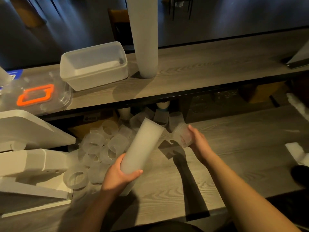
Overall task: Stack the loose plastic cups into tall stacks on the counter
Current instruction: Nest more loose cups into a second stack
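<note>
The left hand [119,173] reaches forward, its grip clamped round the base of a tilted cup stack [142,146]. The right hand [198,143], beside it, grips a few nested cups [182,135].

Two cup stacks: one held [142,148], one upright [145,39]. One short nest of cups [183,136] in hand. Loose cups [100,148]: a heap, too many and too overlapped to count. One white tub [93,66]. One orange-rimmed lid [36,94]. Two hands: left [119,176], right [199,144].

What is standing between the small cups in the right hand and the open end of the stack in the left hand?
Nothing visible. The small cups in the right hand sit just beside the far end of the stack held by the left hand.
</note>
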Demonstrator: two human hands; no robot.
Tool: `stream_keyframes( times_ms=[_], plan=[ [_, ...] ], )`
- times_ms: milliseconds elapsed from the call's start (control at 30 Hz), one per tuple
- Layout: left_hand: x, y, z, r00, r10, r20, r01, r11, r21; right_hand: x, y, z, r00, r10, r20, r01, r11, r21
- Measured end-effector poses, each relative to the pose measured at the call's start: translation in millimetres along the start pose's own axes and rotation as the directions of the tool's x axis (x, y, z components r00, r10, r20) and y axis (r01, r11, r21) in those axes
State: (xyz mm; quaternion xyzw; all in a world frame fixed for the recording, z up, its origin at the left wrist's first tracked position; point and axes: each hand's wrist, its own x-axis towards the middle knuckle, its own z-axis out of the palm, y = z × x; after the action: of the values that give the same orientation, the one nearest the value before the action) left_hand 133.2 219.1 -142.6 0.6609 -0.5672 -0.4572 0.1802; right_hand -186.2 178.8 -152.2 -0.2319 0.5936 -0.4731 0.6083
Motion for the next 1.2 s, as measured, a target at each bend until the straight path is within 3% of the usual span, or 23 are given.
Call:
stream_keyframes(
  times_ms=[133,267,533,800,1000,1200],
  plan=[
    [5,7,5,0.997,0.080,0.024,-0.082,0.991,0.107,-8,-31,5,0.991,-0.130,-0.013,0.130,0.992,-0.004],
    [6,15,9,0.985,0.153,0.079,-0.165,0.971,0.173,-12,-44,8,0.974,-0.224,0.043,0.228,0.967,-0.114],
    [7,21,2,0.968,0.211,0.136,-0.238,0.943,0.234,-27,-42,31,0.959,-0.266,0.096,0.282,0.924,-0.258],
    [7,9,-2,0.982,0.169,0.088,-0.181,0.970,0.159,-22,-16,60,0.976,-0.171,0.135,0.208,0.916,-0.344],
    [11,-3,-2,0.998,0.053,0.035,-0.054,0.997,0.047,4,-14,58,0.968,-0.208,-0.136,0.160,0.940,-0.302],
    [15,-8,-6,0.999,0.016,0.033,-0.015,1.000,-0.018,60,0,37,0.924,-0.277,-0.263,0.079,0.812,-0.578]
  ],
)
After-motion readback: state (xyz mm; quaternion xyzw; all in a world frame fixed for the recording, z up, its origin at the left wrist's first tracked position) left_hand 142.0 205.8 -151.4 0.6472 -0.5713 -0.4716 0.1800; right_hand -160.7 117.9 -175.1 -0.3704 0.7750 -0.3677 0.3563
